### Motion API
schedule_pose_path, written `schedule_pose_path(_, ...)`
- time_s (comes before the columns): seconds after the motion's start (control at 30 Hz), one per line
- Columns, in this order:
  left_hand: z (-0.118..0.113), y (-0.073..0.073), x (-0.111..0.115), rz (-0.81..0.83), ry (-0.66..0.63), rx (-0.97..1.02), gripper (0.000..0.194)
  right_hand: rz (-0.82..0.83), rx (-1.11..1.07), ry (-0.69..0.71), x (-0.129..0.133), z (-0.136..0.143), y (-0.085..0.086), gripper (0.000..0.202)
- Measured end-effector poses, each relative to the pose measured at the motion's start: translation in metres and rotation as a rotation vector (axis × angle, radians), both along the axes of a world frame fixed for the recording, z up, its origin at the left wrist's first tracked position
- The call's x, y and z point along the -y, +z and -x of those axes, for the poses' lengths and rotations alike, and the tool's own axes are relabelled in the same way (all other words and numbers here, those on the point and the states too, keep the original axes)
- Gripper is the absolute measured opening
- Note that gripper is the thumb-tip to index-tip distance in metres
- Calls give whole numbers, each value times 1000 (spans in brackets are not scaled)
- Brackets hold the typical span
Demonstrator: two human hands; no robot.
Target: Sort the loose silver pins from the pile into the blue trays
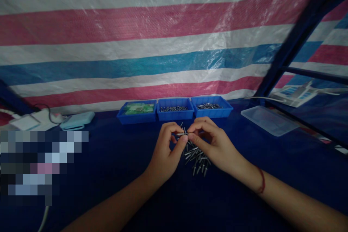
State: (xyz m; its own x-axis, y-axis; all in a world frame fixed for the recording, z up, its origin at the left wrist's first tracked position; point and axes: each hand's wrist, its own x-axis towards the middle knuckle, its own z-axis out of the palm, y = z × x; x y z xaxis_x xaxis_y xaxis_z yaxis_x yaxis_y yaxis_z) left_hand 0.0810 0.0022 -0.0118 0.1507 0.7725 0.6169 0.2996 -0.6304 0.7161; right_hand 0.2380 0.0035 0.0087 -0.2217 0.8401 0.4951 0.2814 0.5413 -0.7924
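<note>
My left hand [169,148] and my right hand [210,141] meet above the dark blue table [114,159], fingertips pinched close together. Between them lies a small silver blind rivet [180,134], gripped at its two ends; the fingers partly cover it. Under and just in front of the hands is a loose pile of blind rivets [196,155], thin pins with thicker heads, pointing in many directions. My right hand covers part of this pile. Beyond the hands, the middle blue bin [176,115] and the right blue bin [214,112] hold more rivets.
Left of those stands a blue bin [137,117] with green-and-clear packets. A translucent plastic lid [269,120] lies at right. At left are a light blue case [77,120], white adapters [27,121] and a blurred-out patch. A striped tarp [141,50] hangs behind; a metal frame post [282,50] rises at right.
</note>
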Motion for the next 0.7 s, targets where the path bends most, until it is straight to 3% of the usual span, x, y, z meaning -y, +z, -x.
schedule_pose_path(0.1,0,0,0,5,-1,14,4,34,27,53,0,2,-1,5)
schedule_pose_path(0.23,0,4,-4,192,27,10,10,10,104,63,-10,-3,0,14)
schedule_pose_path(0.3,2,7,-9,280,69,-13,13,-96,157,-102,-24,-15,2,17)
schedule_pose_path(0.37,7,8,-16,273,91,-94,14,-242,234,-382,-42,-33,4,17)
schedule_pose_path(0.43,13,6,-23,178,70,-254,12,-354,351,-647,-62,-54,4,17)
schedule_pose_path(0.5,19,2,-30,59,72,-440,13,-398,468,-756,-78,-72,2,20)
schedule_pose_path(0.6,23,-6,-34,5,107,-677,23,-389,526,-768,-87,-85,-1,25)
schedule_pose_path(0.7,23,-10,-34,17,109,-796,27,-351,573,-649,-78,-78,0,23)
